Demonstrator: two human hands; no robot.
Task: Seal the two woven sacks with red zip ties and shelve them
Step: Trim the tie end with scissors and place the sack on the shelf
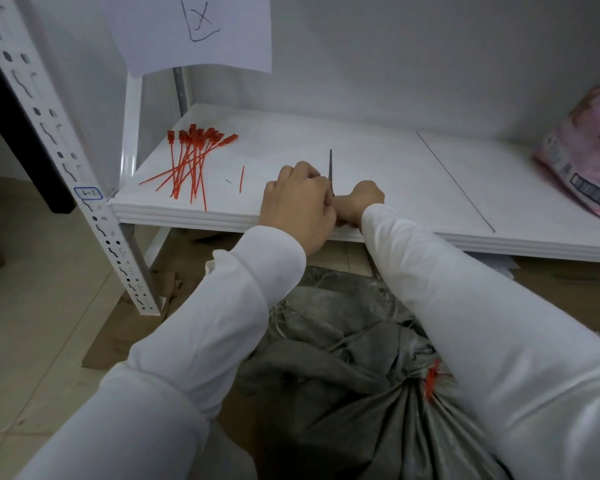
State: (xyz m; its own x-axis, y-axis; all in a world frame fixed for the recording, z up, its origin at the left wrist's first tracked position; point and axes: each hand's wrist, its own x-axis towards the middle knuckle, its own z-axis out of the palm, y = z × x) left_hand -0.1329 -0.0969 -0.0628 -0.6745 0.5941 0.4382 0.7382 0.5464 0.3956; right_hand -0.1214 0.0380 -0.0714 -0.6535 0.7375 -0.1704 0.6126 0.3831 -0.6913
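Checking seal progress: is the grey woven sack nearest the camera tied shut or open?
Tied shut: a red zip tie cinches the gathered neck of the grey woven sack.

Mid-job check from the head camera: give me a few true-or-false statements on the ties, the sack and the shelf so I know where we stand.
1. The loose red zip ties lie on the shelf, to the left of both hands. True.
2. The gray sack is not tied yet. False: a red zip tie cinches its neck.
3. The gray sack is already on the shelf. False: it sits below the shelf, under the arms.
4. A pink package lies at the shelf's right end. True.
5. The left hand and right hand are close together at the shelf's front edge. True.
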